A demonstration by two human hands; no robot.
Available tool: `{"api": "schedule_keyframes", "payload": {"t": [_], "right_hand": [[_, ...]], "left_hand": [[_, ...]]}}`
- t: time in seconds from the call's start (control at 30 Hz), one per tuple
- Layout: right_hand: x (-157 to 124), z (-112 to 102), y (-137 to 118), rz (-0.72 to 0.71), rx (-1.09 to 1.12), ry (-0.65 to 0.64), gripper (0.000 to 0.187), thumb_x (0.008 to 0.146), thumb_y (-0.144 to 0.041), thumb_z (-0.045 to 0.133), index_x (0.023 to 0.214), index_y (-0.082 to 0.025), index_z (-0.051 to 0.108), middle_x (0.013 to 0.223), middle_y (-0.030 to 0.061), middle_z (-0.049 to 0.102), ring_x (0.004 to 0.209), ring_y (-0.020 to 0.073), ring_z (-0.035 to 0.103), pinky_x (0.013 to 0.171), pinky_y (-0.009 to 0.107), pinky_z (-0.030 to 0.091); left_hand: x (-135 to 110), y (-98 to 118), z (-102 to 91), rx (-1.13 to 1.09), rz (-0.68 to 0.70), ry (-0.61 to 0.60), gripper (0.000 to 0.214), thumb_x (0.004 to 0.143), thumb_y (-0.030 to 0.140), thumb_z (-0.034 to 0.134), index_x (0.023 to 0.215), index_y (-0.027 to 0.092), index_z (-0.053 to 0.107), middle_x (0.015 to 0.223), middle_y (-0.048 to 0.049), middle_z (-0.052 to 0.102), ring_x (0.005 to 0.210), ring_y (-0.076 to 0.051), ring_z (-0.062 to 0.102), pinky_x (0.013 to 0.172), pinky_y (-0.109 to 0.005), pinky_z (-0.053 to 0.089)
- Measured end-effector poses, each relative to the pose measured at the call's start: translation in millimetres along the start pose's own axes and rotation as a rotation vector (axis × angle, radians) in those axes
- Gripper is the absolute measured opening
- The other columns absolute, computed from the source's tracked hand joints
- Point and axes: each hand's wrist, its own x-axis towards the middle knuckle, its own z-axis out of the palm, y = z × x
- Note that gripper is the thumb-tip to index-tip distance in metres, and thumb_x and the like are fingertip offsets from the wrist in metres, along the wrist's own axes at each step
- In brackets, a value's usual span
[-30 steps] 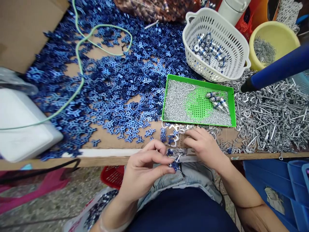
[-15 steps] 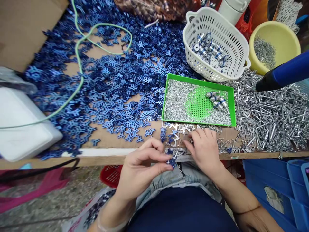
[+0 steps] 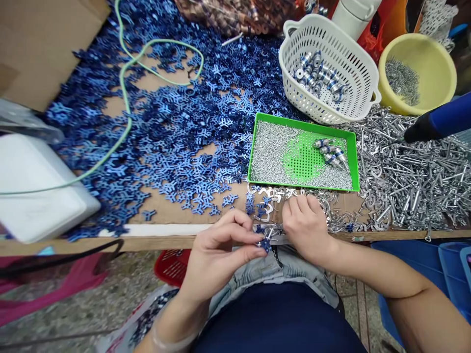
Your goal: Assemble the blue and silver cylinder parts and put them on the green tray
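Observation:
At the table's front edge my left hand (image 3: pixel 224 250) pinches a small blue three-armed metal piece (image 3: pixel 265 243) between thumb and fingertips. A thin silver pin sticks up from that piece. My right hand (image 3: pixel 307 225) is close by on the right, its fingers curled down over the loose silver curved hooks (image 3: pixel 279 193). Its fingertips are hidden, so whatever they hold does not show. Just beyond lies a green tray (image 3: pixel 303 185) with many tiny silver pins (image 3: pixel 270 152) and several silver-and-blue cylindrical assemblies (image 3: pixel 331 149).
Blue three-armed pieces (image 3: pixel 165 132) cover the table's left and middle. A white basket (image 3: pixel 358 63) and a yellow bowl (image 3: pixel 437 73) stand at the back right. Silver eye-ended rods (image 3: pixel 423 181) are heaped at right, under a hanging blue tool (image 3: pixel 441 120). A green cord (image 3: pixel 125 98) crosses the left.
My right hand has curled its fingers tighter and shifted slightly left, with its forearm swinging up toward the table edge. My left hand keeps its pinch almost in place.

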Motion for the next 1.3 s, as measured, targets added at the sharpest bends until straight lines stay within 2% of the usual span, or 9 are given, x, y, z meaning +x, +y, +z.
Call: {"api": "schedule_keyframes", "payload": {"t": [0.13,0.33,0.47,0.7,0.83,0.93,1.1,1.2,1.3], "right_hand": [[2,0,13,-0.042,0.067,0.075,0.028,0.079,-0.004,0.045,0.057,-0.017,0.056,0.054,0.0032,0.05,0.059,0.0176,0.038,0.066,0.033,0.026],[-4,-7,26,0.298,0.407,0.21,0.007,0.083,-0.018,0.057,0.084,-0.019,0.064,0.078,0.0015,0.067,0.075,0.0169,0.05,0.073,0.033,0.031],[-13,-3,20,0.346,0.497,0.062,0.011,0.087,-0.022,0.054,0.089,-0.02,0.064,0.082,0.0016,0.067,0.078,0.0176,0.05,0.074,0.032,0.031],[-10,-4,10,0.18,0.468,-0.053,0.011,0.086,-0.023,0.055,0.089,-0.018,0.065,0.084,0.0034,0.065,0.078,0.0191,0.046,0.073,0.033,0.029],[-2,6,5,0.218,0.478,-0.241,0.007,0.083,-0.022,0.059,0.079,-0.017,0.062,0.08,0.0051,0.061,0.077,0.0202,0.044,0.068,0.033,0.028],[-1,5,7,0.282,0.599,-0.282,0.008,0.084,-0.018,0.056,0.077,-0.017,0.061,0.08,0.0047,0.06,0.078,0.0197,0.046,0.069,0.034,0.031],[-11,-24,18,0.595,1.373,-0.154,0.004,0.083,-0.021,0.058,0.08,-0.019,0.061,0.076,0.0006,0.062,0.074,0.0143,0.054,0.068,0.03,0.041],[-18,-34,16,0.749,2.03,-0.454,0.019,0.07,-0.033,0.072,0.071,-0.018,0.06,0.063,-0.0024,0.06,0.056,0.0089,0.054,0.053,0.023,0.044],[-22,-29,6,0.834,2.487,-0.794,0.041,0.053,-0.033,0.083,0.072,-0.018,0.05,0.054,-0.006,0.061,0.04,0.0064,0.053,0.036,0.016,0.041]], "left_hand": [[0,0,-0.7,-0.005,0.009,0.021,0.017,0.063,0.013,0.079,0.074,0.026,0.074,0.068,0.0025,0.053,0.066,-0.009,0.052,0.058,-0.019,0.045],[0,-9,4.5,-0.06,-0.011,0.12,0.021,0.061,0.011,0.079,0.074,0.026,0.074,0.07,0.0011,0.055,0.068,-0.01,0.054,0.059,-0.021,0.046],[2,-13,6.2,-0.065,-0.027,0.138,0.021,0.062,0.011,0.078,0.076,0.027,0.074,0.073,0.0002,0.057,0.07,-0.012,0.054,0.059,-0.023,0.047],[1,-15,2.2,-0.081,-0.004,0.131,0.023,0.063,0.01,0.078,0.077,0.027,0.074,0.072,0.0015,0.056,0.07,-0.011,0.054,0.061,-0.022,0.047],[-1,-12,3.5,-0.073,0.0,0.145,0.022,0.061,0.01,0.079,0.074,0.026,0.074,0.07,0.0015,0.056,0.069,-0.01,0.054,0.06,-0.021,0.047],[-1,-9,4.1,-0.065,-0.005,0.164,0.019,0.06,0.011,0.079,0.072,0.025,0.074,0.068,0.0007,0.056,0.066,-0.011,0.053,0.056,-0.022,0.046],[-1,-10,6.5,-0.022,0.023,0.182,0.022,0.06,0.01,0.079,0.076,0.026,0.075,0.071,0.0004,0.056,0.067,-0.011,0.054,0.056,-0.021,0.045],[1,-9,9.8,-0.032,0.043,0.178,0.021,0.061,0.013,0.08,0.076,0.027,0.075,0.07,0.0005,0.056,0.067,-0.011,0.054,0.057,-0.021,0.044],[4,-6,13.0,-0.057,0.045,0.13,0.02,0.06,0.015,0.081,0.074,0.027,0.075,0.068,0.001,0.054,0.065,-0.01,0.052,0.057,-0.021,0.044]]}}
